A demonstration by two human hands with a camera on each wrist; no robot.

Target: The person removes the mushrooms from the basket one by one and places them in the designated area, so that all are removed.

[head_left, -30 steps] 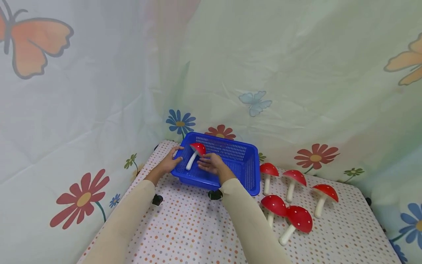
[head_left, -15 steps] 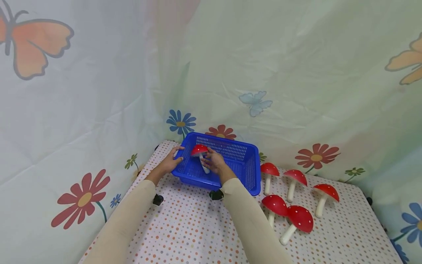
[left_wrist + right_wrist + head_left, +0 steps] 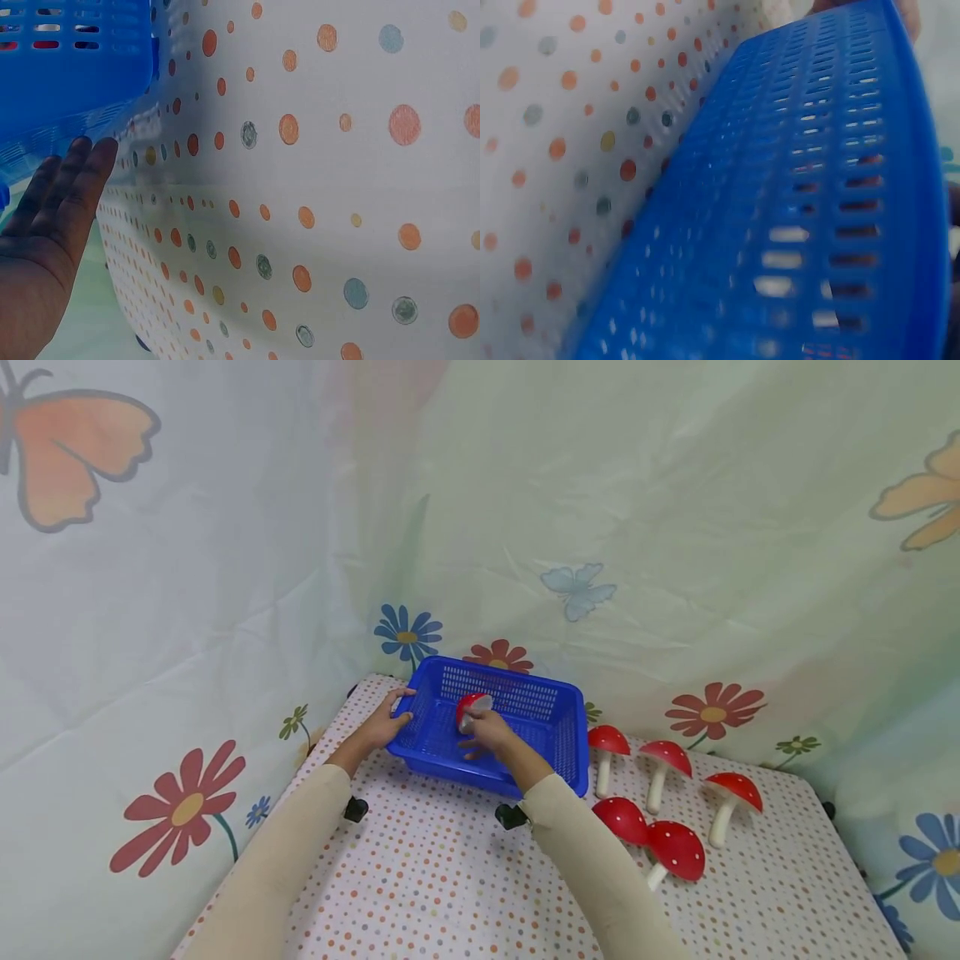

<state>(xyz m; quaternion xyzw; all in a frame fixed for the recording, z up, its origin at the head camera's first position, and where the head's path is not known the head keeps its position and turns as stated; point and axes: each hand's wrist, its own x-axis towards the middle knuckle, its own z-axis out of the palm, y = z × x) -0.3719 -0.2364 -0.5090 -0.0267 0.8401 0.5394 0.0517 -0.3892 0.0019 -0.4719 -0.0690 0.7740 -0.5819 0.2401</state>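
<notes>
My right hand (image 3: 491,732) pinches a toy mushroom (image 3: 467,708) inside the blue plastic basket (image 3: 437,770). The mushroom has a red cap with white spots. Its cap tilts so that the pale underside faces my fingers, and the stem is mostly hidden by the hand. My left hand (image 3: 380,727) rests at the basket's left rim, thumb lying over the edge. In the left wrist view, straight fingers (image 3: 79,191) lie against the basket's outer side. The right wrist view looks at the slotted basket wall (image 3: 780,187), with red and white showing through the slots.
Right of the basket, several more red-capped mushrooms (image 3: 675,850) stand or lean on the table with its dotted cover (image 3: 450,877). A printed fabric backdrop (image 3: 480,510) rises behind and along the left. Dark wrist devices (image 3: 512,816) hang under the sleeves.
The right hand has taken hold of the mushroom that leaned at the basket's left and turned it, shifting it rightward; its cap now faces left. The left hand has stayed at the rim.
</notes>
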